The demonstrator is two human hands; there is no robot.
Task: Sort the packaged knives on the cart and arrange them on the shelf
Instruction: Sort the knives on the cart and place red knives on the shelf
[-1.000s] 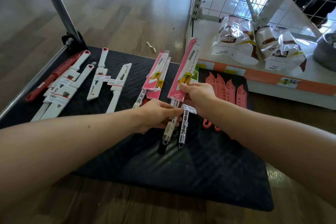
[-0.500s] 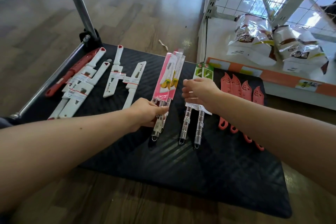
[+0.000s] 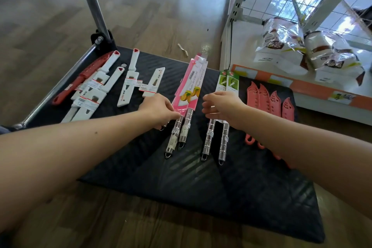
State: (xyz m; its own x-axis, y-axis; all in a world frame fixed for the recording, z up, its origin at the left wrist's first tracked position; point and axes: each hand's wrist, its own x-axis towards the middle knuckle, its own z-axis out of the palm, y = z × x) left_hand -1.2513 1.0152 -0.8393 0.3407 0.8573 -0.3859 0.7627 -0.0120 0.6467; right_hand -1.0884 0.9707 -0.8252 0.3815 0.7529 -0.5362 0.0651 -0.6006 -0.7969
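My left hand [image 3: 159, 107] reaches over the cart [image 3: 241, 197] and pinches the lower edge of the pink packs [image 3: 193, 84], thumb and fingertips closed on the clear wrap just above their steel handles. The pink packs lie overlapped near the middle of the black deck, tips pointing away from me. My right hand [image 3: 223, 106] sits just beside it, fingers curled over the lower end of the green packs [image 3: 227, 82] with the thumb tucked under, so it grips them where the card ends. Two steel handles stick out toward me below that hand, side by side and apart from the pink pair's handles. To my left a cluster of white knives [image 3: 96, 94] lies fanned on the deck, with a red knife [image 3: 80, 78] along the far left edge next to the pole [image 3: 90, 2]. To my right four coral knives [image 3: 269, 100] lie in a row, blades side by side, partly hidden by my forearm. The shelf [image 3: 237, 50] stands beyond the cart's far right corner, and crinkled bags [image 3: 281, 46] rest on its bottom board. None of the knives is on the shelf yet.
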